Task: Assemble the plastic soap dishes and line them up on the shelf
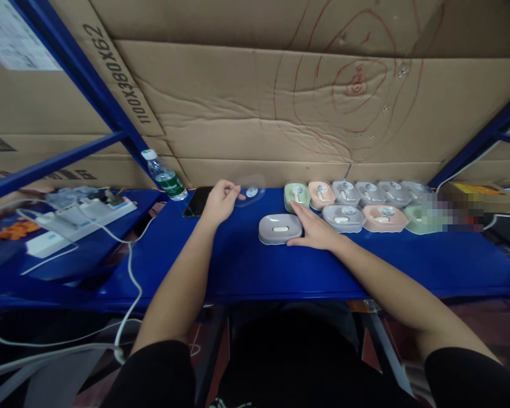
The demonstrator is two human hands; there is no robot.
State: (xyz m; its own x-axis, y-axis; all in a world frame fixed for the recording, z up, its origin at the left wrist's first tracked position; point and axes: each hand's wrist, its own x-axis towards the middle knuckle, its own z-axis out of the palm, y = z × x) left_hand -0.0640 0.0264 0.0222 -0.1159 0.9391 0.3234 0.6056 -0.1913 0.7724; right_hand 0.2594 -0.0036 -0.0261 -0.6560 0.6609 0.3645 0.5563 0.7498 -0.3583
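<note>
My left hand (221, 203) is closed in a pinch at the edge of a clear plastic piece (255, 194) that carries a round white label. The clear piece is faint, and its exact shape is hard to make out. A grey oval lidded box (280, 229) with a white tab on its lid lies flat on the blue table. Around its right end, my right hand (317, 228) has the thumb at the near side and the fingers at the far side. No round label shows on this box.
Behind and right stand two rows of similar boxes, among them a green box (296, 196), a peach box (385, 219) and several grey ones. A phone (196, 202) and a water bottle (166, 178) are at the left. Cables trail from a power strip (83, 226). Cardboard (221, 102) walls the back.
</note>
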